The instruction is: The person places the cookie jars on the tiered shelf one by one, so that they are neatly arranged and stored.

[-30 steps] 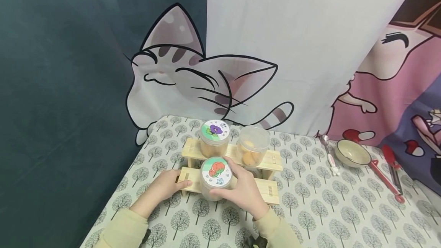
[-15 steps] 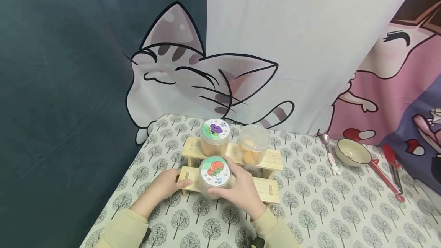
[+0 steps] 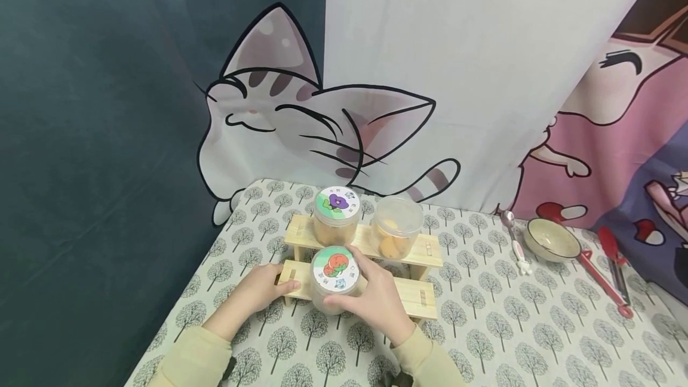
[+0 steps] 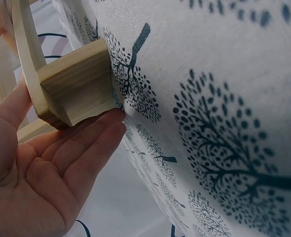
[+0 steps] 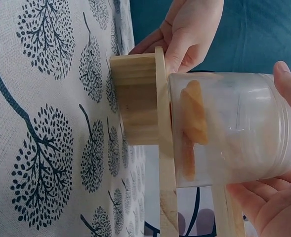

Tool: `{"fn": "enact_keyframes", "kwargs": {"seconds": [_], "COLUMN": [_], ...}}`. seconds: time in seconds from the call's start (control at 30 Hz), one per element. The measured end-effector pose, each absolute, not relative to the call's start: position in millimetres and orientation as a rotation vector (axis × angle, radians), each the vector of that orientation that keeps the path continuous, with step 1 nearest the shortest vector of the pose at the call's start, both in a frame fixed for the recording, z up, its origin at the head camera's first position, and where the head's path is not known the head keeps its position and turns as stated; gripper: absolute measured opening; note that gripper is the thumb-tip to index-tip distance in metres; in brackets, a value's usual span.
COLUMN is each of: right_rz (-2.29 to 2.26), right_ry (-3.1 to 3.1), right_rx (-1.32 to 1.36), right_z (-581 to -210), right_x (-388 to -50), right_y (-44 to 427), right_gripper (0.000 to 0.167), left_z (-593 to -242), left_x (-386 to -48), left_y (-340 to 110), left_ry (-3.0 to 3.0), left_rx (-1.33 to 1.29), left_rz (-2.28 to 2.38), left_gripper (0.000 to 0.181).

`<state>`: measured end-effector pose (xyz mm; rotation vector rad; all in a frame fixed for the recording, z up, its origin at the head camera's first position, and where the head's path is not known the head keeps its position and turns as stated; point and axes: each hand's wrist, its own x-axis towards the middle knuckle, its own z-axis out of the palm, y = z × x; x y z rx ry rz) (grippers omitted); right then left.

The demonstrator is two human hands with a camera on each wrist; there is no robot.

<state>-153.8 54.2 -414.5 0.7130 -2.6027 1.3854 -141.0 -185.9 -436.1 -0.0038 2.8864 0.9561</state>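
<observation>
My right hand (image 3: 376, 300) grips a clear plastic jar (image 5: 224, 128) whose lid (image 3: 335, 270) bears a red fruit picture. This jar stands on the front, lower board of a two-tier wooden rack (image 3: 411, 296); orange pieces (image 5: 193, 118) lie at its bottom. At the left end of that board, my left hand (image 3: 260, 286) holds the wood, thumb on top and fingers against the end and underside, as the left wrist view shows. On the rear board are a jar with a purple-flower lid (image 3: 337, 220) and a clear jar (image 3: 396, 226) with orange pieces.
At the right of the tree-print tablecloth (image 3: 484, 339) lie a spoon with a rabbit handle (image 3: 516, 243), a cream bowl (image 3: 550, 239) and red-handled utensils (image 3: 604, 279). A cat-print curtain (image 3: 376, 46) hangs behind the table.
The red-fruit jar has shifted slightly left along the front board, with my right hand on it. My left hand stays at the board's end.
</observation>
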Motion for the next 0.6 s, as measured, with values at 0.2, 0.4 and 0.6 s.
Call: {"fn": "enact_keyframes", "kwargs": {"seconds": [0.2, 0.4, 0.6], "right_rz": [1.341, 1.308, 1.309], "right_ry": [-2.615, -2.622, -2.627], "right_rx": [0.724, 0.737, 0.734], "right_z": [-413.9, -413.2, -413.6], "right_x": [-153.7, -153.3, -152.4], "right_y": [54.4, 54.7, 54.3], "right_gripper": [0.101, 0.102, 0.103], "left_z": [-434.4, -433.9, -433.3], "left_x": [-140.9, -140.9, -139.8], "left_y": [-185.8, -185.8, -185.4], "left_ry": [2.906, 2.916, 2.899], "left_rx": [0.004, 0.011, -0.011], "left_rz": [0.945, 0.937, 0.953], "left_gripper": [0.025, 0.026, 0.027]}}
